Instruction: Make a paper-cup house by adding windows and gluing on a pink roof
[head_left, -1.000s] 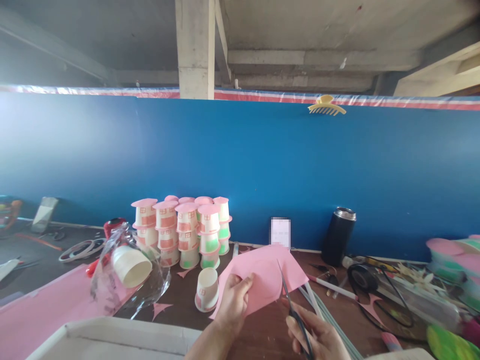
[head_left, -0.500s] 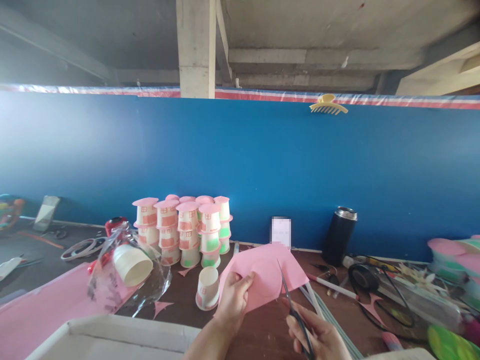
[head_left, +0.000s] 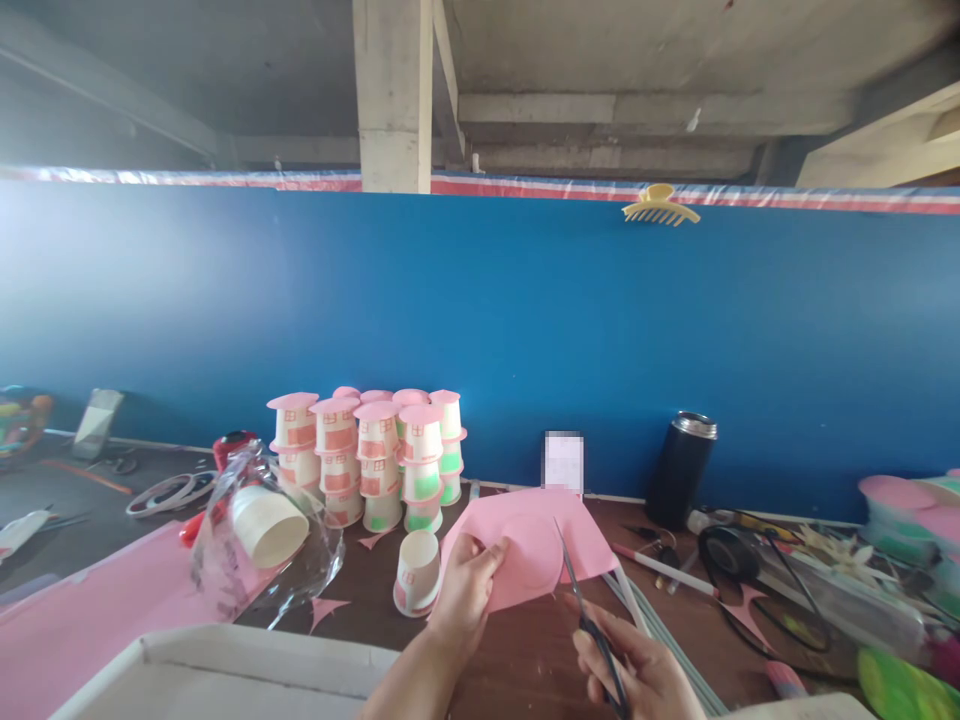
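Note:
My left hand (head_left: 471,582) pinches the left side of a pink paper sheet (head_left: 525,540), its thumb on top and the other fingers underneath. A faint round outline shows on the sheet. In my right hand (head_left: 630,655) is a pair of scissors (head_left: 592,635) with dark handles, its blades pointing up and lying at the right part of the sheet, by the outline. Left of my left hand stands a single white paper cup (head_left: 418,572) with a pink window drawn on it. Behind it are stacked, decorated paper cups (head_left: 379,465) topped with pink discs.
A plastic bag with white cups (head_left: 270,525) lies left, over pink paper (head_left: 112,610). In front is a white box (head_left: 255,650). A black flask (head_left: 681,470) stands right, near cables, tape (head_left: 727,553) and pink scraps (head_left: 746,612). A blue partition (head_left: 510,320) closes off the back.
The view has shifted very slightly. Both hands, the paper and the scissors keep nearly the same places, with the blades still at the sheet.

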